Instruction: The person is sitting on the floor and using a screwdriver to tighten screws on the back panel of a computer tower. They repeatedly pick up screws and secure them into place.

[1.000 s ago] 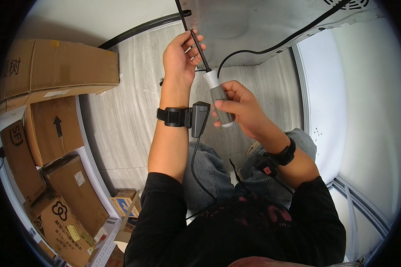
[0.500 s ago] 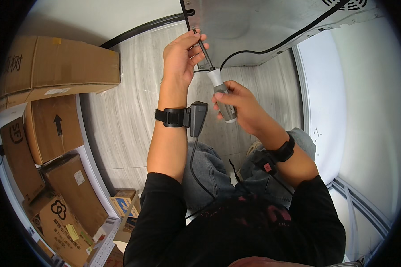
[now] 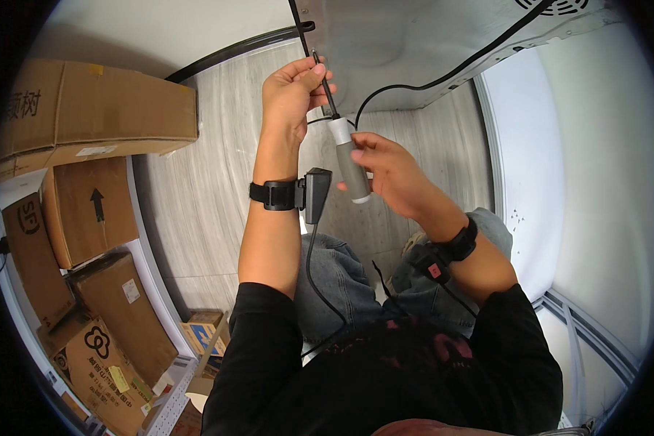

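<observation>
A screwdriver [image 3: 352,168] with a grey handle, white collar and dark shaft slants between my hands. My left hand [image 3: 289,96] is closed on its shaft, thumb and fingers pinching it close to the tip. The tip lies over the left edge of a metal appliance panel [image 3: 407,51]; whether it touches a screw there I cannot tell. Around the handle my right hand [image 3: 394,173] is loosely curled, the thumb against its side and a fingertip showing past the far side. Each wrist wears a black strap with a small device.
Cardboard boxes [image 3: 123,102] are stacked on shelving at the left. A black cable [image 3: 450,78] curves across the metal panel and down toward the wood-look floor [image 3: 203,189]. White panels [image 3: 596,167] stand at the right, with a metal frame [image 3: 588,327] below.
The screwdriver handle has turned and shifted slightly left and down. My right fingers have loosened around it, and my left hand has moved slightly left and down along with the shaft.
</observation>
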### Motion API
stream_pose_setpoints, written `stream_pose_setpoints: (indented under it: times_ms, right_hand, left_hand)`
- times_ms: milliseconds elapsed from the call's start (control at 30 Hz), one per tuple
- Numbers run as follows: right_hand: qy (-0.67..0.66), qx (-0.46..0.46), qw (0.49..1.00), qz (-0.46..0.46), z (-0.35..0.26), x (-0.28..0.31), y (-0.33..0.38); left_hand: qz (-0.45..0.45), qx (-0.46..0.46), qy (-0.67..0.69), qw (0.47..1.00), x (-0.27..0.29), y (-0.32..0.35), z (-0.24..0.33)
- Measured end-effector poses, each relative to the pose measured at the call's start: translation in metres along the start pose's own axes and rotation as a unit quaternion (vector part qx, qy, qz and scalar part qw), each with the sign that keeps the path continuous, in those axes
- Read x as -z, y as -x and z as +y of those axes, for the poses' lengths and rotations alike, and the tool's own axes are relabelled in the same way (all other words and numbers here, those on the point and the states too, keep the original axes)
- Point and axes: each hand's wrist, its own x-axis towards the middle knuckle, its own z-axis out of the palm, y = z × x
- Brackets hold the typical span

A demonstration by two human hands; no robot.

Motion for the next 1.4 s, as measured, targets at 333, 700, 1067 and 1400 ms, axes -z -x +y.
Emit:
stream_pose_setpoints:
  times_ms: [333,700,1067,1400]
  right_hand:
    - [0.08,0.022,0.996,-0.026,0.001,0.008,-0.002]
    - [-0.057,-0.031,0.998,0.004,-0.005,0.008,-0.007]
    - [0.085,0.03,0.996,0.001,0.003,0.008,-0.01]
    - [0.062,0.003,0.998,-0.027,0.0,0.0,-0.004]
  left_hand:
    - [-0.039,0.002,0.032,0.999,-0.003,0.004,0.005]
    - [0.03,-0.021,0.03,0.999,-0.012,0.003,0.001]
    - [-0.01,0.004,0.02,1.0,-0.01,0.008,0.01]
    - [-0.033,0.002,0.028,0.999,-0.003,0.005,0.011]
